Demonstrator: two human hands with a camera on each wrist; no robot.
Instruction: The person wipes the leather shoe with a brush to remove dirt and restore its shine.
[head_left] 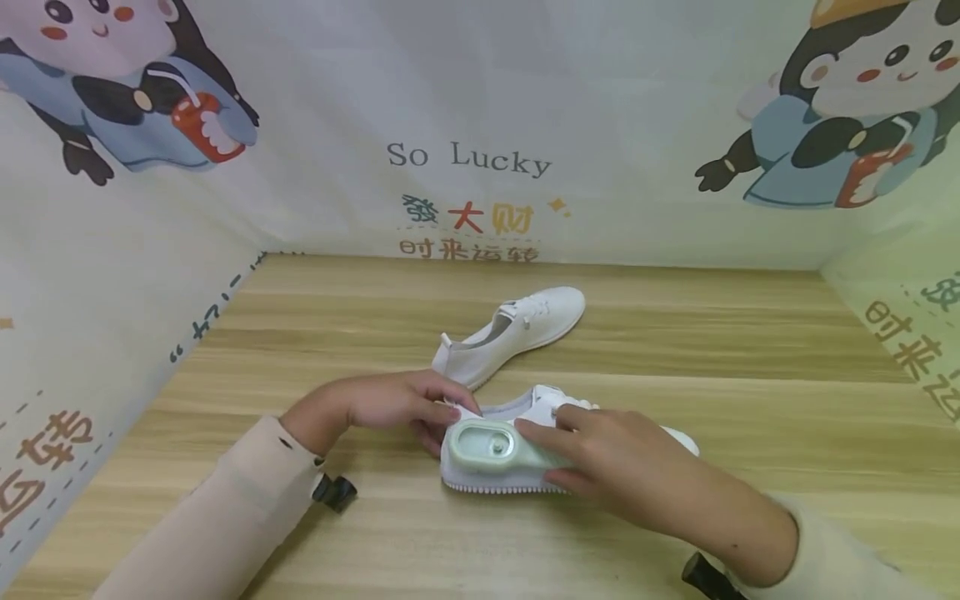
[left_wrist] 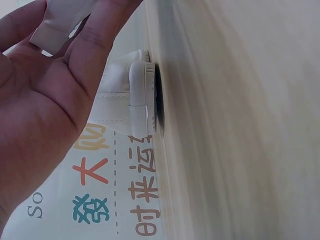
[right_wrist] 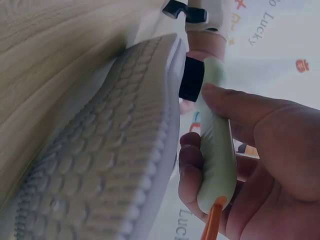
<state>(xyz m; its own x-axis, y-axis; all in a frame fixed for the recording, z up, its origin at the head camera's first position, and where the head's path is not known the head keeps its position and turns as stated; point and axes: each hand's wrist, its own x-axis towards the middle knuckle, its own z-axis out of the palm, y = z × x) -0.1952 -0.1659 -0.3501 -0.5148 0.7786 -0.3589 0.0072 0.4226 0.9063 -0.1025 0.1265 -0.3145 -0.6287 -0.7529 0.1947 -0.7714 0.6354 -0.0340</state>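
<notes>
A white lace-up shoe [head_left: 491,482] rests upright on the wooden surface, its heel to the left. My left hand [head_left: 397,404] pinches its heel collar, which also shows between the fingers in the left wrist view [left_wrist: 60,25]. My right hand [head_left: 622,467] grips a pale green brush [head_left: 483,444] with a clear oval window, lying along the near side of the shoe. In the right wrist view the black bristles [right_wrist: 192,80] touch the shoe's side, just above its studded sole [right_wrist: 100,145]. The right hand covers part of the toe area in the head view.
A second white shoe [head_left: 540,325] lies behind the first, toe pointing to the upper right; its heel shows in the left wrist view [left_wrist: 137,100]. Printed cloth walls [head_left: 637,167] stand behind and at both sides. An orange cord [right_wrist: 212,225] hangs from the brush handle.
</notes>
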